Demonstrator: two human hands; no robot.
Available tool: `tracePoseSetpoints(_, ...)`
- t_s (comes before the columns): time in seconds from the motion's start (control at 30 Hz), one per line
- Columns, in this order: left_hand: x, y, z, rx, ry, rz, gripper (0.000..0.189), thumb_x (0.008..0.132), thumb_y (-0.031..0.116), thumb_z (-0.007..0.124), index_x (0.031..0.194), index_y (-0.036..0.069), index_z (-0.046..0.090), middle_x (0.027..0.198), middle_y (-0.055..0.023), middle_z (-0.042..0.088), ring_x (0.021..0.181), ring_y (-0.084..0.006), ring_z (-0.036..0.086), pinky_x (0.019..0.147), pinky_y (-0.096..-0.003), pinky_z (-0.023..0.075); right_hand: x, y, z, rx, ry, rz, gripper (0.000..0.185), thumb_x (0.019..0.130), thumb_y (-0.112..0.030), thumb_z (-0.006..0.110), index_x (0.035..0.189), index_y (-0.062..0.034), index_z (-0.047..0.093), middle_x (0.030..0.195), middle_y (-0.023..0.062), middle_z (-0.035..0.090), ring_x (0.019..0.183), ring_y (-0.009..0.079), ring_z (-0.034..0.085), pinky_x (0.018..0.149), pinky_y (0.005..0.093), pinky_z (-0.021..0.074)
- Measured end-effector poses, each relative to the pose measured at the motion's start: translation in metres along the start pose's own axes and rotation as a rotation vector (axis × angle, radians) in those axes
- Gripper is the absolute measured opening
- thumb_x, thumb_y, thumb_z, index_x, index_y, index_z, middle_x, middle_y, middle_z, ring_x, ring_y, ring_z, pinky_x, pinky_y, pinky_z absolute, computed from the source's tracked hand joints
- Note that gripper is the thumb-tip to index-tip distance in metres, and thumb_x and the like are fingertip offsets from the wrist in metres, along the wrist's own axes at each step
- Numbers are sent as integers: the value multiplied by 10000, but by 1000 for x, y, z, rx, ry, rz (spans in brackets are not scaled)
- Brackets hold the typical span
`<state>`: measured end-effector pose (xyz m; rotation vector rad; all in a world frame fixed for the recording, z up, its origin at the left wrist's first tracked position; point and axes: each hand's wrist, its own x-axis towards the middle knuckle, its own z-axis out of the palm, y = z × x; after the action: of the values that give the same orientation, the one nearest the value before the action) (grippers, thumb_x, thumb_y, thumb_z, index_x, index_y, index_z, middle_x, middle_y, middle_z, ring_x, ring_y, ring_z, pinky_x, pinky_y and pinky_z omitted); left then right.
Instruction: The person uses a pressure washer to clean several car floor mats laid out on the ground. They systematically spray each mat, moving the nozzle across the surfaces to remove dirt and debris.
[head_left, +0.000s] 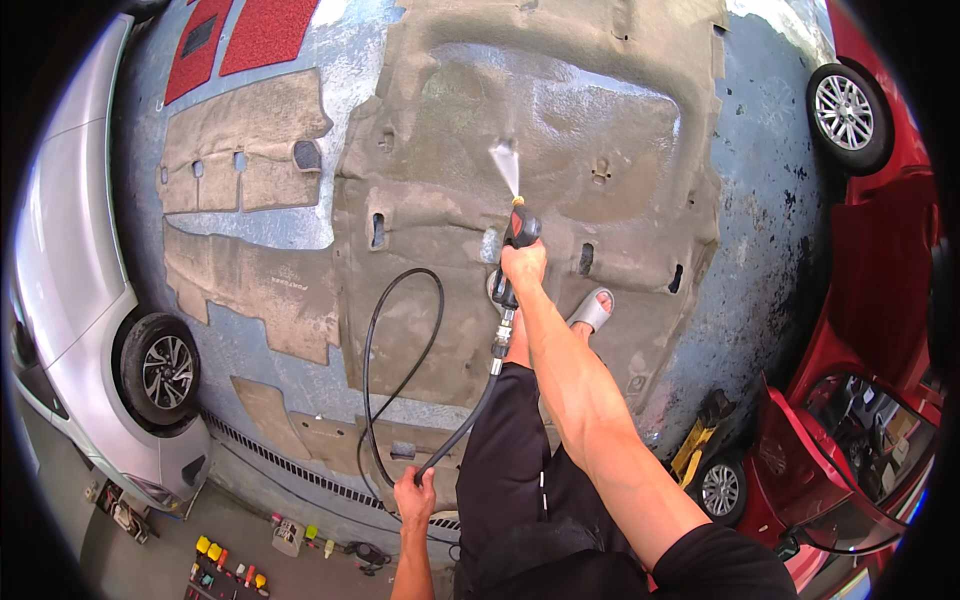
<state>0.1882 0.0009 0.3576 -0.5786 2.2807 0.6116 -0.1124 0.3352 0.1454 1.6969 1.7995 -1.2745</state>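
My right hand (525, 262) is wrapped around the grip of a black and red pressure-washer spray gun (523, 227). A white fan of water (507, 166) leaves its brass nozzle and strikes a large moulded car floor carpet (450, 330), brown-grey and spread on the floor. The carpet's far half looks wet and glossy. From the gun's metal coupling (504, 328), a black hose (474, 416) runs down to my left hand (415, 493), which grips it low beside my leg. Part of the hose forms a loop above the carpet.
My sandalled feet (592, 311) stand on the carpet. Smaller carpet pieces (247, 281) and red mats (266, 34) lie leftward. A silver car (82, 247) flanks the left; a red car (795, 450) and yellow jack (694, 442) flank the right. A drain grate (300, 471) crosses behind.
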Motion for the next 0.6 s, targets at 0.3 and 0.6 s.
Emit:
tracePoseSetpoints(0.3, 4, -22, 20, -29, 38, 14, 365, 955, 306, 775, 867, -16, 627, 634, -141, 580, 562, -267, 523, 574, -425, 442, 3, 12, 6, -25, 28, 3, 419, 817, -136, 728, 1219, -28, 684, 1075, 220, 775, 1009, 383, 762, 905, 456, 582)
tracePoseSetpoints(0.6, 13, -16, 31, 20, 86, 118, 339, 964, 281, 760, 931, -39, 651, 749, -197, 635, 689, -366, 602, 661, -471, 466, 24, 20, 6, 36, 62, -47, 374, 847, -128, 746, 1195, -5, 683, 942, 195, 773, 713, 313, 753, 662, 430, 588)
